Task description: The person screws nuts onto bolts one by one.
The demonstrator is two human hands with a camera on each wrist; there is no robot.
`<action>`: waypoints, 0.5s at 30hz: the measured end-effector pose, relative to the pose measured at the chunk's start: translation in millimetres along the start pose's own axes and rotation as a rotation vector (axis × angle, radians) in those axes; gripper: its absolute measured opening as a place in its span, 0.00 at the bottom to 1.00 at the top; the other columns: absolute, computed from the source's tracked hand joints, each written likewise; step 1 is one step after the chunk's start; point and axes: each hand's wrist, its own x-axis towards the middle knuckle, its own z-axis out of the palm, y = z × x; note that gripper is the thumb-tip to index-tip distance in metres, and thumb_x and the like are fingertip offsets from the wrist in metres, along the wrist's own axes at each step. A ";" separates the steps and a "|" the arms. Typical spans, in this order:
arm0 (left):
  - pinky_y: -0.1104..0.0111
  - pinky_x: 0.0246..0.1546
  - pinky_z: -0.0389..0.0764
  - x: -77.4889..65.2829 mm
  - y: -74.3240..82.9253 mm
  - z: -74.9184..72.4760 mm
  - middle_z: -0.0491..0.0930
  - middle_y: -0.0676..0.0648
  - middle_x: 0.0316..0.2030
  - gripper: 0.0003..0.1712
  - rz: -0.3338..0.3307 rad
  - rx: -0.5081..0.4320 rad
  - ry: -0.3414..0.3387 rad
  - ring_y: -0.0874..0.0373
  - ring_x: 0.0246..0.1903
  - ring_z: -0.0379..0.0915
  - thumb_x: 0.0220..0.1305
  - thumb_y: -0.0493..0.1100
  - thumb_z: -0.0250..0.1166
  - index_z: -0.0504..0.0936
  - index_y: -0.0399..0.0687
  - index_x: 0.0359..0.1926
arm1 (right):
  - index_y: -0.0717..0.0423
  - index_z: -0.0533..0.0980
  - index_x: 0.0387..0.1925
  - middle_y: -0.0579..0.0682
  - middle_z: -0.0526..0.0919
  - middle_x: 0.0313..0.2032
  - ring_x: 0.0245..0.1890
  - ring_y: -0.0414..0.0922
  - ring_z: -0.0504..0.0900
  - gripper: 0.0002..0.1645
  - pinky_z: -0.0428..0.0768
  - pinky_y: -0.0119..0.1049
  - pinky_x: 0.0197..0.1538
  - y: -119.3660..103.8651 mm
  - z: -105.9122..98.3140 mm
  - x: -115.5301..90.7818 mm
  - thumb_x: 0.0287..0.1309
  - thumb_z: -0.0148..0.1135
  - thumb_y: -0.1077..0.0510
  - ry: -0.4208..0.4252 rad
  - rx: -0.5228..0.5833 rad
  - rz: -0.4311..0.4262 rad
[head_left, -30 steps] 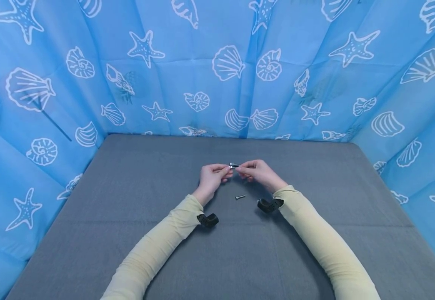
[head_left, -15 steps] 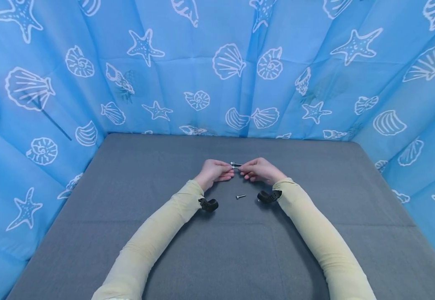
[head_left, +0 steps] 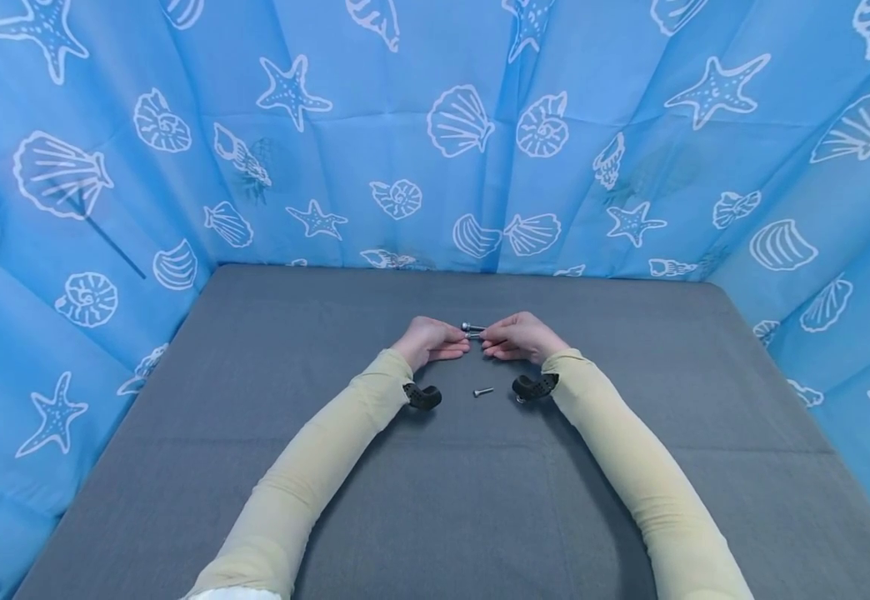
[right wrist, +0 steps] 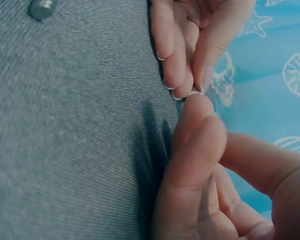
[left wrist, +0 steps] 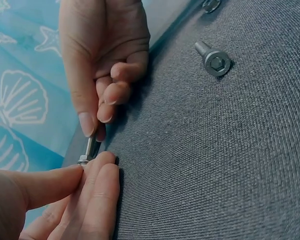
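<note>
Near the back middle of the table, both hands meet over one small silver bolt [left wrist: 91,146]. Thumb and fingers of the left hand [head_left: 433,340] pinch its wider end [left wrist: 83,159]. The right hand [head_left: 522,337] pinches the shaft from the other side, its remaining fingers curled in. In the right wrist view, the right hand's fingers hide most of the held bolt. Just behind it in the head view is another bolt [head_left: 468,326], partly covered by the right fingers. A socket-head bolt [left wrist: 216,62] lies on the grey cloth, nearer the body.
Grey cloth covers the table [head_left: 435,500]. A blue curtain [head_left: 375,133] with white shell and starfish prints stands along the back and sides. Black wrist mounts [head_left: 423,397] hang below each sleeve, close to the loose bolt.
Both hands have shifted slightly away from the body, and the left hand has turned flatter. The rear bolt shows more distinctly behind the held one. The loose bolt stays on the cloth.
</note>
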 end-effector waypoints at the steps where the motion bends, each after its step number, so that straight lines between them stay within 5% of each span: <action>1: 0.65 0.38 0.83 0.0 0.1 0.3 0.85 0.38 0.33 0.10 0.000 -0.003 0.003 0.53 0.33 0.84 0.60 0.30 0.65 0.82 0.31 0.44 | 0.70 0.73 0.54 0.50 0.84 0.28 0.26 0.37 0.84 0.20 0.83 0.29 0.34 -0.3 0.5 -0.1 0.65 0.59 0.61 0.005 0.006 0.002; 15: 0.66 0.36 0.83 -0.3 -1.9 4.3 0.85 0.40 0.30 0.08 0.012 -0.005 0.064 0.54 0.31 0.84 0.56 0.29 0.67 0.83 0.33 0.39 | 0.71 0.74 0.52 0.53 0.84 0.29 0.29 0.41 0.85 0.18 0.84 0.34 0.38 1.0 4.9 1.7 0.64 0.59 0.64 0.065 0.030 0.007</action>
